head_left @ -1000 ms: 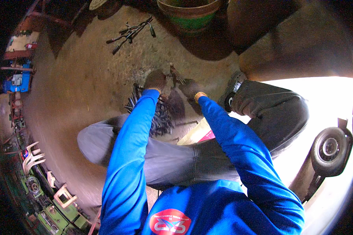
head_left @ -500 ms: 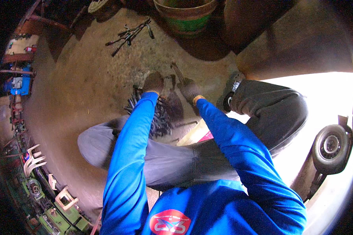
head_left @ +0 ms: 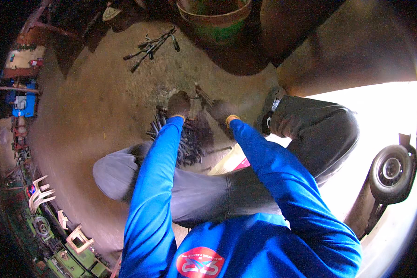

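Note:
My left hand (head_left: 178, 104), in a dark glove, is closed just beyond a pile of short dark metal rods (head_left: 189, 147). What its fingers hold, if anything, is too dark to make out. Beside it on the right, my right hand (head_left: 223, 111), gloved as well, grips a thin metal bar (head_left: 204, 96). The bar slants up and to the left, its far end close to the left hand's fingers. Farther off on the floor lies a loose group of dark metal rods with thicker ends (head_left: 152, 49).
A green bucket with a brown rim (head_left: 213, 21) stands at the far side. My bent legs frame the rod pile, with a pale and pink sack (head_left: 234, 161) between them. A wheel (head_left: 390, 168) is at right; machinery (head_left: 67, 262) and plastic chairs (head_left: 41, 193) line the left.
The bar in my right hand has come lower and nearer the left hand. My left hand has shifted slightly left and down. The view has moved a little.

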Demonstrator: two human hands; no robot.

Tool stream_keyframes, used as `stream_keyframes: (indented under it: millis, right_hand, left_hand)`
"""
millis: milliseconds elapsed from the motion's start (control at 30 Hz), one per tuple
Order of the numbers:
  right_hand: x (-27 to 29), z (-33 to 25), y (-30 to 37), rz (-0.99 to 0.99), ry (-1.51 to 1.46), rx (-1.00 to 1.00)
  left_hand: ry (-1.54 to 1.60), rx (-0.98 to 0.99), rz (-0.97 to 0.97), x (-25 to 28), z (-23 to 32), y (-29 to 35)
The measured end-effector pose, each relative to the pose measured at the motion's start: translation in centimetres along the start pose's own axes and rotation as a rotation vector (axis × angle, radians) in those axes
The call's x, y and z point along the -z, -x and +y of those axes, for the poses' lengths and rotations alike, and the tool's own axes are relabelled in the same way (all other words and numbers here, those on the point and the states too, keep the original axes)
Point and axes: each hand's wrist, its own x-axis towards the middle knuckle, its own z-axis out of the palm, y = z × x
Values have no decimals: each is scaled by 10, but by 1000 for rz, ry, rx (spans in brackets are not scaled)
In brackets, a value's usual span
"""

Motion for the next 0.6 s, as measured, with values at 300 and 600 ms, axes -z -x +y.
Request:
stream_keyframes:
  millis: [300,600]
  right_hand:
    - [24,-12,-5,125,-237,-37]
    - [3,2,-2,101,-163,1]
  left_hand:
    - [77,-4,112,8,5,4]
    - [-55,-67,65,3,4,-6]
